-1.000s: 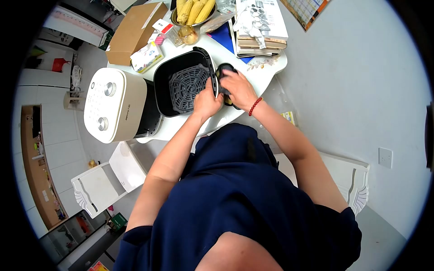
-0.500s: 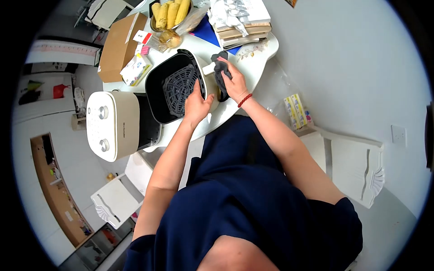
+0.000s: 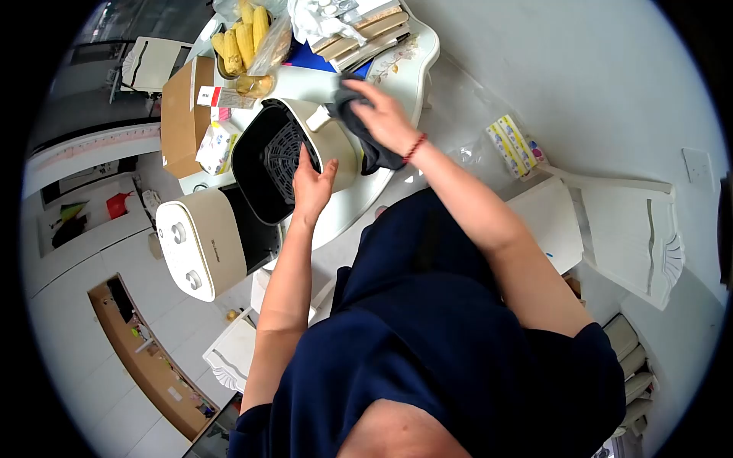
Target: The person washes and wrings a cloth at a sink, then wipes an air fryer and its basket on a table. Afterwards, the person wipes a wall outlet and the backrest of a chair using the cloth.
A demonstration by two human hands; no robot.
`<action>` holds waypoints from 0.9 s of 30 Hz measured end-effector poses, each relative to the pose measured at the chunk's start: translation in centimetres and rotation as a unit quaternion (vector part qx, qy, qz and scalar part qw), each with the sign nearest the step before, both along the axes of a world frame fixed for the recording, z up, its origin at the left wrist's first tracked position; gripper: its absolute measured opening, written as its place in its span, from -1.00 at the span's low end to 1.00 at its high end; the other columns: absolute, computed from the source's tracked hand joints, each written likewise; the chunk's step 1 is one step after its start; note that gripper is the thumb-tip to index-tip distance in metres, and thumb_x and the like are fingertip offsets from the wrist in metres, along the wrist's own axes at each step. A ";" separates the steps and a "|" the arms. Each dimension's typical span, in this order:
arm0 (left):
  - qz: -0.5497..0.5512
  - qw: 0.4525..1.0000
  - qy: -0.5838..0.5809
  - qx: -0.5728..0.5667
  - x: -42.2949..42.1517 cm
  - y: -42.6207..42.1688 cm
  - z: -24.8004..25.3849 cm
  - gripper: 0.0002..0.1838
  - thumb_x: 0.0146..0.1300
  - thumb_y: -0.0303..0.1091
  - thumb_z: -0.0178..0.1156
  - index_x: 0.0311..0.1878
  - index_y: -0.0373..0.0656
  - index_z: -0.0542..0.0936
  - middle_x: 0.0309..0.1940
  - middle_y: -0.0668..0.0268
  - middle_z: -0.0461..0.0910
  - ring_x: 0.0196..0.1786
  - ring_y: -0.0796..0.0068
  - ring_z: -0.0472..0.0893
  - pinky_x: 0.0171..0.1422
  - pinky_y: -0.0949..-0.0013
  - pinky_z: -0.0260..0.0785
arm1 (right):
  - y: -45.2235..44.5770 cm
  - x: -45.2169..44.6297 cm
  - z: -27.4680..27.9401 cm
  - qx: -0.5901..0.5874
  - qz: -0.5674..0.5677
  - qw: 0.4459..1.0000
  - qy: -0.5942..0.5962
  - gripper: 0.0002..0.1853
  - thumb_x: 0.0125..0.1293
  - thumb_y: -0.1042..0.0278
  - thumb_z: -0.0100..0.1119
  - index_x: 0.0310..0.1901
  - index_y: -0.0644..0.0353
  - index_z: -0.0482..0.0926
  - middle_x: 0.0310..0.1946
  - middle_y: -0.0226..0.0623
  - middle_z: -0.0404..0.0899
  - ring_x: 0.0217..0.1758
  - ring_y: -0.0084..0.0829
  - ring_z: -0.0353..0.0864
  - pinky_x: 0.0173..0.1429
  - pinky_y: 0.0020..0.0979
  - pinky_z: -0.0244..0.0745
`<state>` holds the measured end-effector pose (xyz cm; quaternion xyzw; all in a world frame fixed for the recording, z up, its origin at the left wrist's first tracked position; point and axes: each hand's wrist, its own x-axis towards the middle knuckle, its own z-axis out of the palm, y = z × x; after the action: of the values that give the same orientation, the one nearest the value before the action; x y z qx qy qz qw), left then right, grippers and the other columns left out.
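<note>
The black-lined air fryer basket [image 3: 336,141], with a cream outer front and a round slotted rack [image 3: 282,156] inside, is pulled out of the air fryer [image 3: 202,244]. My left hand [image 3: 311,187] grips its rim, fingers inside the basket and thumb outside. My right hand [image 3: 385,120] is closed on a dark grey cloth [image 3: 359,122], slightly blurred. The cloth is at the end of the basket's white handle [image 3: 318,117]; whether it touches the handle I cannot tell. Part of the cloth hangs below my right hand.
Corn cobs [image 3: 243,38] sit in a bowl at the back of the white table [image 3: 336,217]. Stacked books [image 3: 366,34], a cardboard box [image 3: 183,114] and a tissue pack [image 3: 217,147] stand around the basket. White chairs [image 3: 622,221] flank me.
My right hand has drawn the cloth a little back from the handle, showing more of the handle. My left hand stays at the basket rim. The whole view has turned and shifted.
</note>
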<state>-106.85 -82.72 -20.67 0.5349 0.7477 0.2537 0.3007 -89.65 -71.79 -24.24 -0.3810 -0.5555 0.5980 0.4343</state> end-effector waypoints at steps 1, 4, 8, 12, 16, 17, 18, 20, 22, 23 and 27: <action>-0.001 1.000 0.006 -0.008 0.1 0.1 0.2 -0.36 0.23 -0.30 0.28 0.31 -0.36 0.31 -0.04 0.00 0.66 0.00 0.09 0.68 0.11 0.26 0.46 | 0.1 -1.9 -0.4 0.068 0.024 0.996 0.054 -0.57 0.29 0.50 0.00 0.21 0.12 0.50 0.13 -0.08 0.56 0.21 -0.28 0.54 0.30 -0.37 0.38; 0.002 0.999 0.027 -0.018 0.0 0.1 0.2 -0.34 0.21 -0.30 0.29 0.32 -0.35 0.30 -0.05 -0.02 0.66 -0.02 0.09 0.68 0.11 0.25 0.45 | -0.4 -3.7 -1.9 0.110 -0.002 0.993 0.041 -0.47 0.14 0.62 -0.08 0.18 0.14 0.51 0.21 -0.15 0.51 0.30 -0.15 0.45 0.39 -0.32 0.29; 0.016 1.000 -0.022 0.005 -1.3 0.0 -1.5 -0.32 0.20 -0.28 0.29 0.32 -0.38 0.31 -0.04 -0.04 0.65 -0.01 0.10 0.67 0.12 0.26 0.44 | -0.8 -1.6 -8.3 0.206 -0.012 0.951 -0.232 -0.56 0.17 0.53 0.07 0.14 0.19 0.51 0.23 -0.20 0.49 0.27 -0.13 0.43 0.34 -0.22 0.37; 0.022 1.000 -0.013 0.009 -1.5 -0.5 -1.2 -0.32 0.19 -0.25 0.29 0.30 -0.41 0.31 -0.05 -0.04 0.66 0.00 0.10 0.67 0.14 0.26 0.44 | -3.1 1.5 -5.0 0.236 0.079 0.899 -0.360 -0.64 0.16 0.48 0.15 0.03 0.10 0.61 0.07 -0.28 0.53 0.16 -0.23 0.44 0.22 -0.19 0.42; 0.021 0.999 -0.026 0.019 -1.9 -0.1 -2.0 -0.34 0.19 -0.26 0.28 0.30 -0.38 0.34 -0.05 -0.03 0.66 0.01 0.08 0.66 0.15 0.26 0.43 | -4.8 1.0 -4.0 -0.107 0.088 0.985 -0.098 -0.70 0.30 0.36 0.12 0.05 0.16 0.60 -0.01 -0.21 0.57 0.06 -0.28 0.56 0.20 -0.34 0.43; 0.021 0.999 -0.022 0.011 -2.1 -0.2 -2.1 -0.34 0.19 -0.26 0.28 0.30 -0.38 0.33 -0.05 -0.03 0.66 0.01 0.08 0.66 0.15 0.26 0.43 | -4.8 0.7 -3.7 -0.239 0.062 0.966 0.071 -0.68 0.32 0.35 0.12 0.08 0.17 0.58 -0.01 -0.22 0.59 0.04 -0.34 0.57 0.21 -0.39 0.40; 0.022 1.000 -0.019 0.002 -1.7 -0.1 -1.4 -0.33 0.19 -0.25 0.28 0.31 -0.38 0.33 -0.05 -0.03 0.66 0.01 0.09 0.66 0.15 0.26 0.43 | -4.7 0.4 -3.2 -0.289 -0.006 0.939 0.188 -0.65 0.34 0.32 0.13 0.12 0.22 0.52 0.01 -0.26 0.59 0.05 -0.48 0.52 0.19 -0.43 0.38; 0.018 1.000 -0.003 -0.002 -1.7 -0.1 -1.4 -0.30 0.20 -0.25 0.28 0.34 -0.40 0.29 -0.05 -0.03 0.66 0.02 0.12 0.66 0.16 0.27 0.43 | -4.3 0.2 -2.9 -0.148 -0.207 0.967 0.005 -0.71 0.32 0.36 0.12 0.03 0.29 0.50 -0.01 -0.09 0.58 0.05 -0.27 0.56 0.16 -0.35 0.40; 0.018 1.000 -0.008 0.002 -1.7 -0.2 -1.5 -0.27 0.21 -0.23 0.28 0.35 -0.41 0.27 -0.04 -0.02 0.66 0.02 0.13 0.66 0.16 0.27 0.42 | -4.3 -0.1 -3.5 -0.039 -0.329 0.932 -0.146 -0.75 0.33 0.30 0.09 -0.07 0.30 0.51 -0.06 0.04 0.57 0.03 -0.08 0.57 0.12 -0.28 0.41; 0.019 1.000 -0.011 0.005 -1.8 -0.2 -1.6 -0.26 0.21 -0.22 0.28 0.36 -0.41 0.26 -0.04 -0.02 0.66 0.02 0.14 0.66 0.16 0.28 0.42 | -4.4 -0.2 -3.8 -0.093 -0.282 0.950 -0.095 -0.72 0.34 0.26 0.08 -0.06 0.30 0.51 -0.08 0.03 0.58 0.02 -0.11 0.57 0.12 -0.28 0.41; 0.019 0.999 -0.030 -0.011 -2.0 -0.3 -1.7 -0.23 0.23 -0.19 0.29 0.38 -0.40 0.23 -0.03 -0.02 0.66 0.03 0.14 0.66 0.16 0.28 0.42 | -8.4 -2.1 -2.2 -0.115 -0.021 0.991 0.062 -0.58 0.41 0.11 0.01 0.08 0.32 0.49 -0.03 -0.05 0.59 0.06 -0.31 0.55 0.18 -0.35 0.38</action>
<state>-108.85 -83.03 -22.35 0.5094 0.7511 0.2672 0.3240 -91.76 -80.20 -26.45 -0.4028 -0.4467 0.6710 0.4335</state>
